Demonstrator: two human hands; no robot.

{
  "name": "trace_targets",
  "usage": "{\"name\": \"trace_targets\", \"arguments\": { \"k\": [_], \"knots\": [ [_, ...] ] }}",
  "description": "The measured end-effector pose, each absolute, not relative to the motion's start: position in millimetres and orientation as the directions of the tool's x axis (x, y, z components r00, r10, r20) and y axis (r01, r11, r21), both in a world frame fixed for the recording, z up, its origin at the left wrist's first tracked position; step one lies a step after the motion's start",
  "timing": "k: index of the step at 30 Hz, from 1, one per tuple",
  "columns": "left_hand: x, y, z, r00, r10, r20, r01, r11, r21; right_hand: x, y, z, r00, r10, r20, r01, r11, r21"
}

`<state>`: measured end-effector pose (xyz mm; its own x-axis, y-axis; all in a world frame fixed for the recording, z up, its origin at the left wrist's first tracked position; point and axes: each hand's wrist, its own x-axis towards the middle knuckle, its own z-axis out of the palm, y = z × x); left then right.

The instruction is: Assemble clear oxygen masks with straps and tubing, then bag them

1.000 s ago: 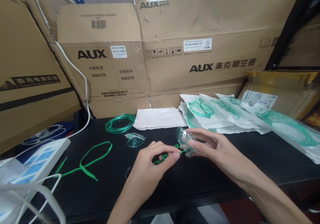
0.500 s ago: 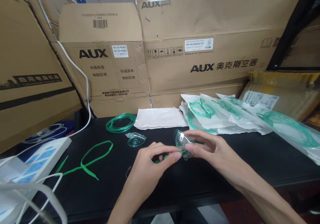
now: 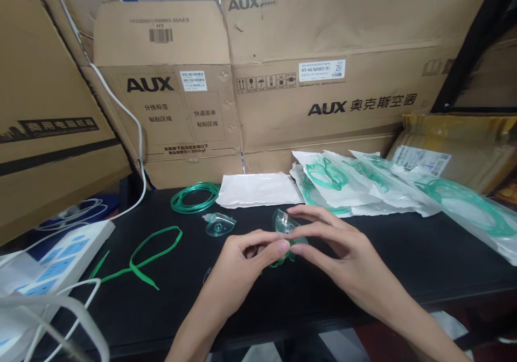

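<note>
A clear oxygen mask [image 3: 284, 223] is up between my hands, above the black tabletop. My left hand [image 3: 252, 254] pinches its near edge between thumb and forefinger. My right hand [image 3: 341, 243] has its thumb and fingertips around the mask's right side, partly covering it. A bunched green elastic strap [image 3: 278, 263] hangs beneath my fingertips; where it meets the mask is hidden. Beyond my left hand lies a second clear mask [image 3: 219, 225] with a pale connector. Another green strap [image 3: 135, 267] lies in a loop further left.
Coiled green tubing [image 3: 194, 197] and a white packet [image 3: 260, 190] lie at the back. Several bagged tubing sets [image 3: 363, 189] are piled at right. A white power strip [image 3: 60, 265] with cables is at left. Cardboard boxes [image 3: 274, 119] wall off the back.
The mask has shifted slightly left and turned between my hands. My right hand's fingers have moved left and spread a little, and more of the bunched green strap shows below.
</note>
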<state>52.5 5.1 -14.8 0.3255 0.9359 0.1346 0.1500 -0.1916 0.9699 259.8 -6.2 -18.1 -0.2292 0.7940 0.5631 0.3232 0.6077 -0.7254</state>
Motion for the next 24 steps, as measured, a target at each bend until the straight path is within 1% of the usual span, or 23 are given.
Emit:
{"name": "trace_targets", "arguments": {
  "k": [3,8,11,15,21,24],
  "knots": [
    [52.9,4.8,-14.2,0.347,0.930,0.123,0.141,-0.181,0.973,256.6,-6.2,-19.2,-0.254,0.774,0.580,0.316,0.633,-0.706],
    [54.4,4.9,-15.4,0.379,0.914,0.144,0.214,-0.238,0.947,254.3,-5.6,-22.4,-0.250,0.784,0.568,0.290,0.620,-0.729],
    [55.6,3.6,-16.0,0.371,0.914,0.165,0.259,-0.273,0.927,255.5,-6.8,-23.5,-0.261,0.788,0.557,0.325,0.615,-0.718],
    [57.8,1.0,-15.0,0.369,0.914,0.170,0.315,-0.295,0.902,257.9,-7.6,-21.3,-0.283,0.768,0.574,0.391,0.639,-0.662],
    [59.1,0.0,-16.0,0.357,0.922,0.151,0.444,-0.310,0.841,268.6,-6.2,-11.8,-0.207,0.776,0.596,0.436,0.619,-0.654],
    [58.7,-0.7,-16.4,0.359,0.923,0.139,0.469,-0.307,0.828,276.6,-4.7,-8.8,-0.148,0.781,0.607,0.434,0.603,-0.670]
  ]
}}
